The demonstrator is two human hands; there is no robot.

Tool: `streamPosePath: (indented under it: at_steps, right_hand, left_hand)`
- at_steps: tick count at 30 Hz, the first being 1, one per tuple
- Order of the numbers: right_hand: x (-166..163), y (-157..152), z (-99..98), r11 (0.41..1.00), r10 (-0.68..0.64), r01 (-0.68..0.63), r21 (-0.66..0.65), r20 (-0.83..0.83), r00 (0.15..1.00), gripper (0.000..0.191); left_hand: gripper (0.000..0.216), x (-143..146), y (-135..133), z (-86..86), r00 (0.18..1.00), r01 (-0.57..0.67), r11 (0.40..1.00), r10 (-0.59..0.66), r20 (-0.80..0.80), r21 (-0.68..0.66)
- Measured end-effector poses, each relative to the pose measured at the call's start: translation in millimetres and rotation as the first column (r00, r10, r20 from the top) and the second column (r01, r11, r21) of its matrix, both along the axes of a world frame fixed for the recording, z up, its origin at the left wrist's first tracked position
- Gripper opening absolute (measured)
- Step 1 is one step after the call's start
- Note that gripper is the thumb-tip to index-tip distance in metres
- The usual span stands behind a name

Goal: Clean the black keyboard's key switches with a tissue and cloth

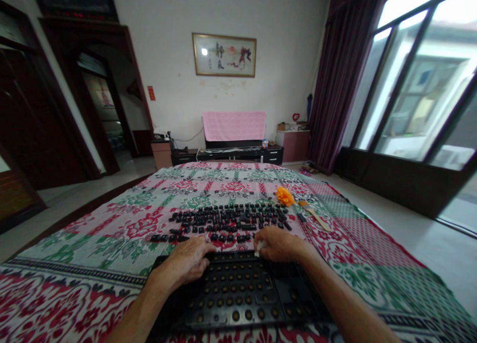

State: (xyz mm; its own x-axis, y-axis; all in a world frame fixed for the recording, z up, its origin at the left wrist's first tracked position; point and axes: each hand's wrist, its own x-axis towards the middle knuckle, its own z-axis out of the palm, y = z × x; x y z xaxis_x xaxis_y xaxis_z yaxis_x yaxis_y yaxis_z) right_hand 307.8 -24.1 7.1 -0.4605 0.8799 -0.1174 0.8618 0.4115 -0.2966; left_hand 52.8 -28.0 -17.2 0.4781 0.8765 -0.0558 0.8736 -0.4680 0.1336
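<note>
A black keyboard (244, 277) with its keycaps off lies in front of me, rows of round key seats showing. My left hand (191, 259) rests at its far left edge, fingers curled over and gripping it. At the far edge, right of the middle, my right hand (278, 244) pinches a small white wad, like tissue or cloth (260, 246), against the keyboard. Just beyond both hands, many loose black keycaps (242, 216) are spread in rough rows on the patterned cloth (149, 204).
An orange flower-like thing (285, 196) sits beyond the keycaps to the right. Near it lies a brush with a pale wooden handle (316, 217). A low black cabinet (274, 155) and a pink cloth over a screen (234, 126) stand by the far wall.
</note>
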Motion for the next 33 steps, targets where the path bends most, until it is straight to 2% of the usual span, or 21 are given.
streamPosePath:
  at_steps: [5, 12, 15, 19, 22, 24, 27, 33]
  right_hand:
    - [-4.4, 1.7, -1.0, 0.999, 0.002, -0.001, 0.042, -0.012, 1.0, 0.028]
    - [-19.5, 6.4, -9.7, 0.987, 0.1, -0.087, 0.139, -0.09, 0.991, 0.027]
    - [-16.3, 8.2, -9.5, 0.984, 0.115, -0.092, 0.153, -0.146, 0.983, 0.028]
    - [-0.8, 9.6, -3.8, 0.972, 0.072, -0.021, 0.233, -0.213, 0.975, 0.027]
    - [3.6, 8.0, -1.8, 0.968, 0.042, 0.009, 0.25, -0.198, 0.979, 0.025]
    - [-1.8, 6.2, -4.0, 0.971, 0.059, -0.015, 0.241, -0.178, 0.982, 0.025]
    - [-18.3, 4.7, -12.0, 0.963, 0.123, -0.083, 0.258, -0.147, 0.981, 0.026]
    - [-33.1, 6.1, -23.1, 0.954, 0.133, -0.117, 0.277, -0.041, 0.99, 0.024]
  left_hand:
    - [0.036, -6.4, 1.5, -4.3, 0.999, 0.048, 0.997, -0.049, 0.012, 0.061]
    - [0.037, -18.8, 6.7, 3.0, 0.998, -0.067, 0.996, 0.068, -0.013, 0.055]
    - [0.039, -14.2, 5.6, 7.1, 0.997, -0.07, 0.994, 0.073, -0.031, 0.088]
    - [0.031, 4.4, 1.3, 10.4, 1.0, -0.03, 0.988, 0.03, 0.005, 0.154]
    - [0.03, 16.8, -0.9, 9.7, 0.999, 0.008, 0.993, -0.012, 0.038, 0.122]
    - [0.031, 20.1, -0.7, 7.3, 0.998, 0.017, 0.995, -0.022, 0.053, 0.098]
    - [0.031, 19.7, 1.4, 2.2, 0.998, -0.004, 0.995, -0.003, 0.064, 0.097]
    - [0.031, 20.5, 3.4, -3.1, 0.997, -0.05, 0.995, 0.046, 0.058, 0.081]
